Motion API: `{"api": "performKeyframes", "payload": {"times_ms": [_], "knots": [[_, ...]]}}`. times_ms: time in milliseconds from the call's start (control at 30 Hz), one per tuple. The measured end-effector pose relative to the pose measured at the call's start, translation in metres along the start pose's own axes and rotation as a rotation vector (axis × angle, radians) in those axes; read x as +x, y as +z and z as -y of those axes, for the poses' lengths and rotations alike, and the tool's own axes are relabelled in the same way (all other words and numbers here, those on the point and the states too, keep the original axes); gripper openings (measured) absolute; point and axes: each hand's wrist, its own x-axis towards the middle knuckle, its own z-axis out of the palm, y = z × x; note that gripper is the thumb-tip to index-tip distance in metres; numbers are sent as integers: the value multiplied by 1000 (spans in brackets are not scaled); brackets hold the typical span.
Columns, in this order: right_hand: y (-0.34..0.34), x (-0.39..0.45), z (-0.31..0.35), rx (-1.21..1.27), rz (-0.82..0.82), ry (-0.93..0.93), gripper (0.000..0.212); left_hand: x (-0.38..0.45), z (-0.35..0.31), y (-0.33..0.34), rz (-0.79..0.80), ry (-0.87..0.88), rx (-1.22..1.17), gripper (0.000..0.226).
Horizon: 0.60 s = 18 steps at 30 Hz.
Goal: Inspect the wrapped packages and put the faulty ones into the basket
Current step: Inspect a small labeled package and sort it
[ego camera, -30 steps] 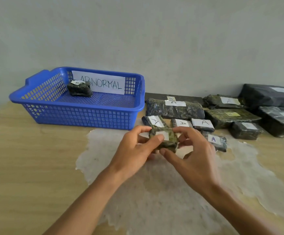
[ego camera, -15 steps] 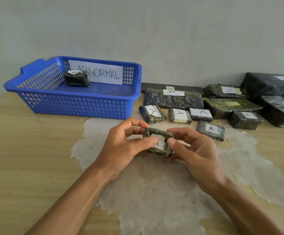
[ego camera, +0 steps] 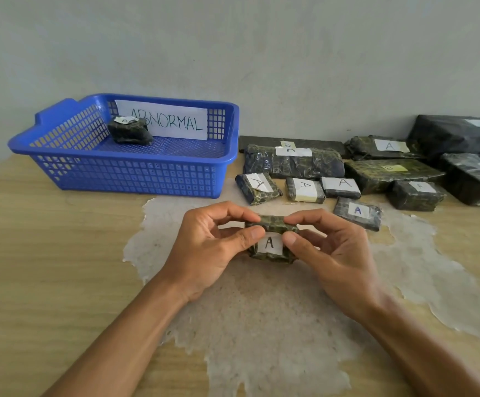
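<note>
A small dark wrapped package (ego camera: 271, 244) with a white label marked A is held up in front of me over the table. My left hand (ego camera: 208, 247) pinches its left end between thumb and fingers. My right hand (ego camera: 329, 253) pinches its right end the same way. The label faces me. At the back left stands the blue basket (ego camera: 124, 174) with an ABNORMAL sign; one dark package marked B (ego camera: 130, 131) lies inside it.
Several wrapped packages lie in rows at the right, among them small ones marked A (ego camera: 357, 213) (ego camera: 257, 189) and a long one (ego camera: 293, 161). Bigger black parcels (ego camera: 473, 179) sit at the far right by the wall. A worn white patch (ego camera: 261, 305) covers the wooden table.
Both hands have turned the package, so its label with the letter A now faces me. The package has come slightly closer and lower.
</note>
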Motion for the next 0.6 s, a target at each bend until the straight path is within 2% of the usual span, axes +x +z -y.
{"api": "performKeyframes", "payload": {"times_ms": [200, 333, 467, 533, 600], "knots": [[4, -1, 3, -21, -41, 47, 23, -2, 2, 6, -36, 7, 102, 10], [4, 0, 4, -34, -27, 68, 7, -3, 2, 10, -72, 40, 182, 11], [4, 0, 4, -17, -40, 83, 3, -3, 0, 9, -69, 36, 175, 10], [2, 1, 3, -15, -79, 74, 2, -3, 0, 9, -50, -12, 133, 9], [1, 2, 1, -1, -117, 77, 5, -3, 0, 9, -1, -104, 38, 19]]}}
